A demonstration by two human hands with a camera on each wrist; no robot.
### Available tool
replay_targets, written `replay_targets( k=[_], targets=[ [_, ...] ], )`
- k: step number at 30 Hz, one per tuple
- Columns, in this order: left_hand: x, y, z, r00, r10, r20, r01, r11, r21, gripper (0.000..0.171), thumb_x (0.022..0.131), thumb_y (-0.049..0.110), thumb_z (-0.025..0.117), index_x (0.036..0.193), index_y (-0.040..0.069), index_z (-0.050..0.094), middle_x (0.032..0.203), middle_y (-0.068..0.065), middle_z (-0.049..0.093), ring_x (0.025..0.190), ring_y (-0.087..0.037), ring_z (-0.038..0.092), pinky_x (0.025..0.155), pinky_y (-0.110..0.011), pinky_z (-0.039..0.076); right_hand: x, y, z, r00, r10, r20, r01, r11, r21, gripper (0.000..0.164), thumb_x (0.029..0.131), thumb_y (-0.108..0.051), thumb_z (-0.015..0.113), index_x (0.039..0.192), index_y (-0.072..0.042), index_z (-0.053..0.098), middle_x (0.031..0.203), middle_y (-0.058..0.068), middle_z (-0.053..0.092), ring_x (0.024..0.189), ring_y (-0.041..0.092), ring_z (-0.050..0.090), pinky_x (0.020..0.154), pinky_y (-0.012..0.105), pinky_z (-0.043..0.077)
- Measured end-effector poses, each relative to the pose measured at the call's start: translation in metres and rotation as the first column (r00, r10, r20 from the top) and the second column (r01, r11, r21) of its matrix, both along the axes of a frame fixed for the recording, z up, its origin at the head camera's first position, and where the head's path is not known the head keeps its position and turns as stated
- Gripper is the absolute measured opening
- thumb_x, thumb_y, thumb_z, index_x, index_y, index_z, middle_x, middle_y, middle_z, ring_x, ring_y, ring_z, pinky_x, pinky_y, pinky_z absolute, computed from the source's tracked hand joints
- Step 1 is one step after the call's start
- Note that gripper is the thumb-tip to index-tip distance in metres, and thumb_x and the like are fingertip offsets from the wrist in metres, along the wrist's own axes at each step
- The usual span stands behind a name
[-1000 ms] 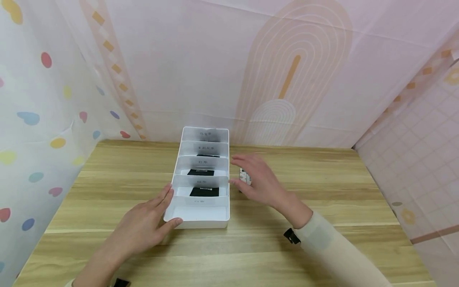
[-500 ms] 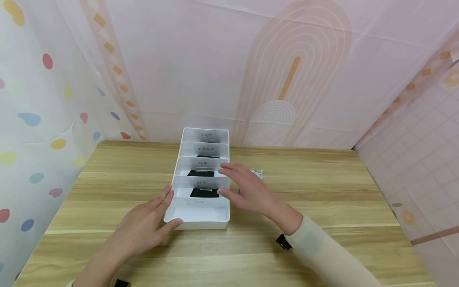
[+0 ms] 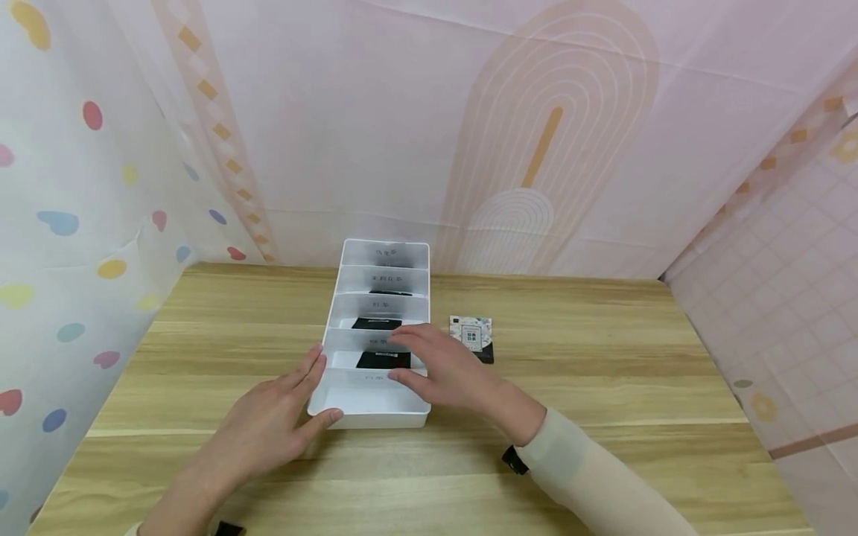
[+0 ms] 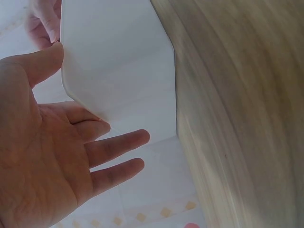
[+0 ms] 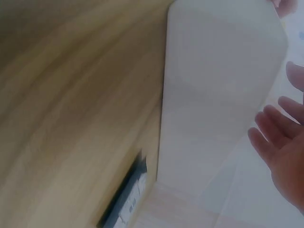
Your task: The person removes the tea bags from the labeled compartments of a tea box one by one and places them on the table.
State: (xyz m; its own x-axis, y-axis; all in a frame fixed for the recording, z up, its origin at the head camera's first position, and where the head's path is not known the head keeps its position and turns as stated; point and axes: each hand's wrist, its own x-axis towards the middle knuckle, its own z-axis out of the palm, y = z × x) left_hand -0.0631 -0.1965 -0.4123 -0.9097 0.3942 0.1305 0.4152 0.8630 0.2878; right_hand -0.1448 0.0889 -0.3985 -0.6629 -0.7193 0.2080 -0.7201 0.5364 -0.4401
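A white divided storage box (image 3: 367,421) has labelled compartments in a row from front to back. Black flat packets (image 3: 383,361) lie in several middle compartments. My left hand (image 3: 275,417) rests on the front left corner, thumb at the front rim and fingers along the left side. In the left wrist view, the lower fingers of that left hand (image 4: 52,147) stretch out loosely beside the white wall. Over the box's right rim reaches my right hand (image 3: 445,368), thumb and fingers apart above the front compartments, holding nothing. In the right wrist view its fingers (image 5: 270,128) show spread beside the box.
To the right of the box, a flat square packet (image 3: 471,335) with a floral white face and black corner lies on the wooden table (image 3: 603,357). A patterned cloth backdrop (image 3: 375,134) rises behind the table and along both sides.
My right hand has moved left and slightly toward me, from over the floral packet to over the box's front compartments, uncovering that packet. My left hand stays at the corner.
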Motion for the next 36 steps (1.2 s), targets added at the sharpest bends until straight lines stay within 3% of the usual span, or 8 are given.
replay_targets(
  k=[5,19,36],
  targets=[
    [0.000,0.001,0.000,1.000,0.000,-0.006,0.000,1.000,0.001,0.082,0.098,0.049,0.071,0.153,-0.007,0.046,0.163,-0.021,0.040,0.126,-0.043,0.063,0.097,-0.058,0.054,0.001,-0.006,-0.004,1.000,0.021,-0.002,-0.021,0.998,0.061,0.047,0.105,-0.033,0.067,0.141,-0.003,0.063,0.145,0.008,0.061,0.138,0.024,0.054,0.116,0.039,0.043],
    [-0.001,0.000,-0.002,1.000,-0.003,-0.011,0.003,1.000,0.011,0.082,0.098,0.048,0.072,0.153,-0.008,0.046,0.163,-0.021,0.040,0.127,-0.043,0.062,0.097,-0.057,0.054,-0.001,-0.015,-0.015,0.988,0.077,-0.134,-0.065,0.993,0.094,0.029,0.106,-0.020,0.065,0.125,0.000,0.072,0.125,0.010,0.071,0.124,0.024,0.063,0.110,0.032,0.048],
    [-0.002,0.000,-0.004,1.000,-0.009,-0.024,0.009,1.000,0.021,0.082,0.097,0.047,0.073,0.153,-0.008,0.046,0.162,-0.022,0.041,0.127,-0.043,0.062,0.097,-0.057,0.054,-0.003,-0.019,-0.018,0.989,0.104,-0.105,-0.094,0.991,0.100,0.018,0.107,-0.011,0.062,0.111,-0.004,0.078,0.110,0.005,0.075,0.106,0.019,0.068,0.097,0.027,0.054]
  ],
)
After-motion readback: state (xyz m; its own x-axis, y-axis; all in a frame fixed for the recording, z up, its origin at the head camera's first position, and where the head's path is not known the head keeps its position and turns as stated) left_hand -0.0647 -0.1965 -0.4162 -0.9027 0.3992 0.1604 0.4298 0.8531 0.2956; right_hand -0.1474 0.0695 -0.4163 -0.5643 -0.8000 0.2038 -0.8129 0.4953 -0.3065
